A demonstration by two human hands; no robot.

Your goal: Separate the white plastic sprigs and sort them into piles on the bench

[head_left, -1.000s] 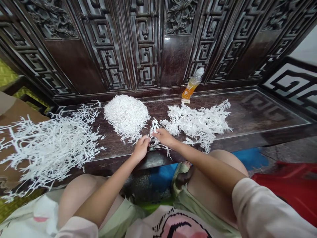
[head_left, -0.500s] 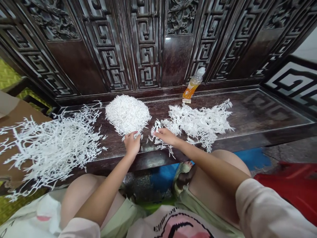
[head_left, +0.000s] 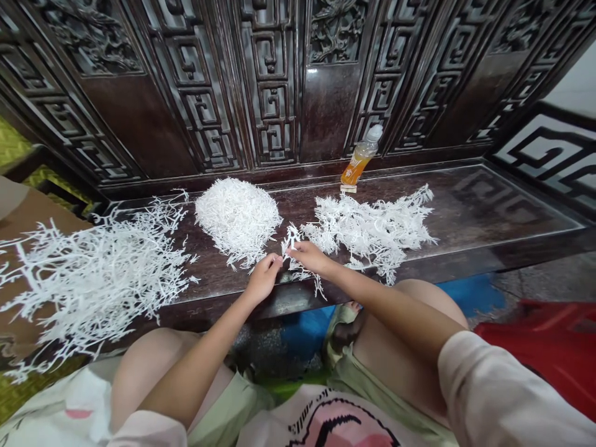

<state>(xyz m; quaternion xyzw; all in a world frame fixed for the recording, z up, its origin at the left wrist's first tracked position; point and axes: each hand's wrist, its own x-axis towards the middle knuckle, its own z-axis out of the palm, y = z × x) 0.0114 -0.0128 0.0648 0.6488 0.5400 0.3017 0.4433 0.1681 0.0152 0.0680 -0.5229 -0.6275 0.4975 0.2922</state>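
My right hand (head_left: 310, 256) is closed in a pinch on a white branched plastic sprig (head_left: 292, 234), whose forked end sticks up past the fingertips. Close beside it, my left hand (head_left: 264, 276) pinches a small white tip at the sprig's left side; the fingers partly hide it. Behind the left hand rises a rounded heap of small white pieces (head_left: 237, 217). A looser pile of white sprigs (head_left: 372, 230) lies to the right of my right hand, some strands reaching under it.
At the left, a large tangle of white branched stems (head_left: 107, 273) overhangs the dark wooden bench (head_left: 475, 211) and some brown cardboard (head_left: 13, 198). A bottle of orange drink (head_left: 357, 162) stands against the carved backrest (head_left: 330, 112). A red plastic object (head_left: 549, 341) is at lower right.
My left hand has moved right, from the front edge of the rounded heap to the sprig in my right hand. The right hand has stayed nearly in place.
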